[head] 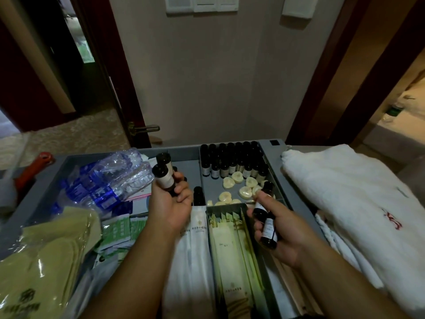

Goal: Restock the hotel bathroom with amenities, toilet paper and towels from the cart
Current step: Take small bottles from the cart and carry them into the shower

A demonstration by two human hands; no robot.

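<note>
Wrapped yellow packets (pixel 46 261) lay at the left of the cart tray (pixel 274 161), with water bottles (pixel 108 180) behind them and green sachets (pixel 119 229) beside them. The left grip (pixel 170 203) was closed around two labelled bottles (pixel 164 176), held upright above the tray. Stocked bottles (pixel 232 160) stood in rows in the far compartment, with round soaps (pixel 243 192) in front. The right grip (pixel 280 231) was closed around more dark bottles (pixel 265 219) over the sachet compartment. Folded white towels (pixel 356 199) lay at the right.
</note>
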